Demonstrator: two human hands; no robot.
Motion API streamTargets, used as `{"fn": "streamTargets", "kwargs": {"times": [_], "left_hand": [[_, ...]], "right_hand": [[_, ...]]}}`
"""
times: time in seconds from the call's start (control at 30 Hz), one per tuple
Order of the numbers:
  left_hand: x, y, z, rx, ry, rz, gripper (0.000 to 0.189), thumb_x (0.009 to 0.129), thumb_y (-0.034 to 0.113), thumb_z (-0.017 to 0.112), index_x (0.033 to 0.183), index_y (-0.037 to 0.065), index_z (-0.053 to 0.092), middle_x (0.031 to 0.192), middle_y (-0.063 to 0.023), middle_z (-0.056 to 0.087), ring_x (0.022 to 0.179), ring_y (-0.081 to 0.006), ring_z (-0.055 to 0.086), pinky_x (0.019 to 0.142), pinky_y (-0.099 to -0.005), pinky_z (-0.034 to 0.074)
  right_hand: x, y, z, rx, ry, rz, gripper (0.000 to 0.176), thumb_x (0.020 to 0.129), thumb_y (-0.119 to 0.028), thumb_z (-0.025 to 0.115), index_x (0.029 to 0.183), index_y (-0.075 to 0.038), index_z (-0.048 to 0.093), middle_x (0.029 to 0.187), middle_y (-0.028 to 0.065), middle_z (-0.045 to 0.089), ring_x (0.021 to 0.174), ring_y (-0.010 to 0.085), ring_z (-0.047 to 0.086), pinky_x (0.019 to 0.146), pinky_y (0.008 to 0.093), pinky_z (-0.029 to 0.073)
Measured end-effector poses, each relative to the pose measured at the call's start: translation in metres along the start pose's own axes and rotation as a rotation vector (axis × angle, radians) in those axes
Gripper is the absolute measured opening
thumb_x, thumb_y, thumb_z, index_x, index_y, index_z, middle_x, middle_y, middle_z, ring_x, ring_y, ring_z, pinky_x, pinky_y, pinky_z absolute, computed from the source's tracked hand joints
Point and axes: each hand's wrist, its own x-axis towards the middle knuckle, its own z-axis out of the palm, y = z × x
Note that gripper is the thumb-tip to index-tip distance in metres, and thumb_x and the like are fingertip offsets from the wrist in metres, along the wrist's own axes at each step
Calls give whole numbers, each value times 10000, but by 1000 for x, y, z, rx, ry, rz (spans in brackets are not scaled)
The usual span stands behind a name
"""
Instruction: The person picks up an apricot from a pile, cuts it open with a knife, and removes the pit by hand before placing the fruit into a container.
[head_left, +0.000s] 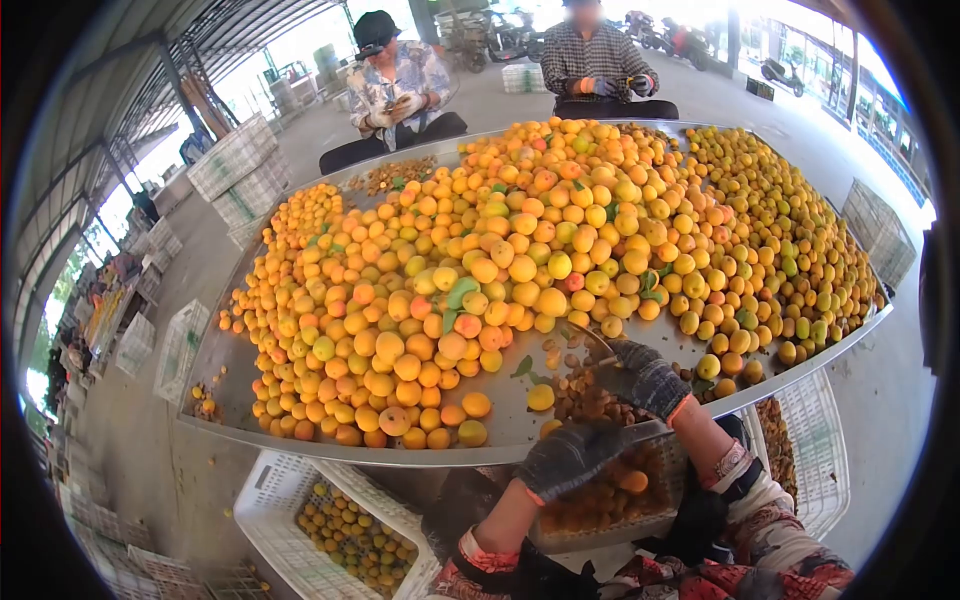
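Note:
My left hand [570,455], in a dark glove, is at the near edge of the metal table [300,435], its fingers curled around an apricot [632,482] above a crate of cut fruit [590,510]. My right hand [645,378], also gloved, rests on the table just beyond it, closed on a thin curved blade [592,337] that points toward the heap of apricots [520,250]. A small pile of brown pits [585,398] lies between the hands, and a single apricot [540,397] lies to its left.
A white crate [290,490] holding small apricots stands under the table at the left. Another white crate [820,440] stands at the right. Two seated people [400,90] [600,60] work at the far side. Stacked empty crates [235,160] line the left floor.

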Motion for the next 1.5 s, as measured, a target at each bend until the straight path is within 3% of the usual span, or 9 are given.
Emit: {"fn": "streamTargets", "kwargs": {"times": [0.07,0.33,0.47,0.73,0.9,1.07,1.2,1.33,1.5], "left_hand": [[2,-1,-2,-46,116,90,261,852,299,560,979,80,624,834,-156,628,731,-326,598,635,-397,468],[-8,30,-39,-876,546,-390,233,898,191,496,988,0,594,774,-71,622,632,-142,569,609,-256,472],[-6,2,-32,-873,838,-124,242,906,203,479,995,6,588,821,-75,615,697,-142,576,639,-256,476],[3,7,-40,-1363,1033,-343,260,887,270,500,955,39,598,828,-44,618,684,-133,573,584,-249,477],[6,0,-45,-1157,1076,-389,271,890,291,491,922,51,612,759,-34,619,631,-117,558,513,-235,440],[5,-2,-45,-1112,1029,-419,299,905,284,456,944,38,620,806,-50,626,703,-137,579,602,-251,464],[-3,-26,-41,-264,1033,-276,324,926,239,396,1058,16,590,1045,-106,598,935,-193,567,857,-324,429],[4,-15,-46,-621,1026,-490,345,934,244,388,1185,38,506,1163,-111,531,1035,-190,518,897,-323,413],[12,-26,-39,-1057,1005,-464,366,894,292,521,1138,20,528,1003,-56,575,756,-101,586,620,-230,490]], "right_hand": [[16,-6,21,-1126,86,-200,271,826,-198,605,1029,-19,583,874,102,634,795,179,614,686,275,504],[89,13,107,-1208,-14,-306,511,791,-387,587,1110,7,521,1029,190,591,944,319,570,804,387,447],[100,40,109,-1312,230,-622,542,781,-377,600,1142,10,486,1046,199,586,961,342,560,806,403,438],[102,43,117,-1139,341,-406,500,728,-340,654,1066,-2,508,973,200,590,917,353,568,764,406,453],[124,63,109,-1068,340,-715,503,676,-319,700,1032,-7,530,908,204,594,869,360,578,725,415,464],[97,40,123,-1103,377,-498,393,686,-324,653,941,-44,552,905,165,589,841,337,567,711,414,451],[115,61,80,-1124,219,-752,384,691,-293,638,973,-43,564,807,114,619,766,279,600,665,387,473],[86,26,91,-840,173,-393,377,715,-269,647,999,-34,567,828,82,628,734,214,608,634,335,486],[43,7,89,-564,18,-232,369,706,-87,700,1037,-7,558,855,55,627,749,137,586,643,266,489]]}}
